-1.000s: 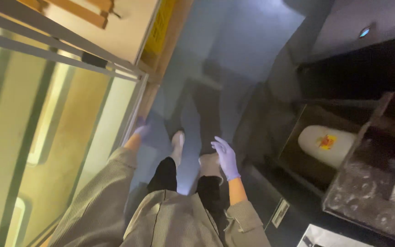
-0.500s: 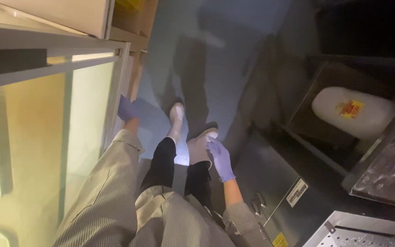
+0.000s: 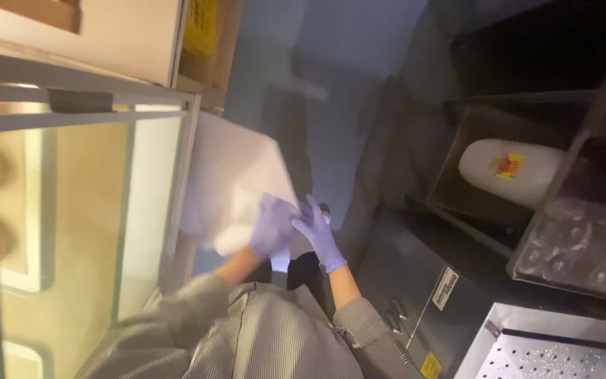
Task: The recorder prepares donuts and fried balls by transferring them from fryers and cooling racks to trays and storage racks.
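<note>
Both gloved hands, left hand (image 3: 269,226) and right hand (image 3: 319,231), fingers clasped on white sheet (image 3: 236,182) beside metal rack (image 3: 177,175); best gripped firmly, level.

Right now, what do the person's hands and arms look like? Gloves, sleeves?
Both the left hand and the right hand wear thin lilac-purple disposable gloves that end at the wrist. Both arms are in loose grey sleeves with fine stripes, cuffs short of the gloves. No markings visible.

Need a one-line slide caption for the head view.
Both gloved hands, left hand and right hand, hold a white sheet beside a metal shelf.
</note>
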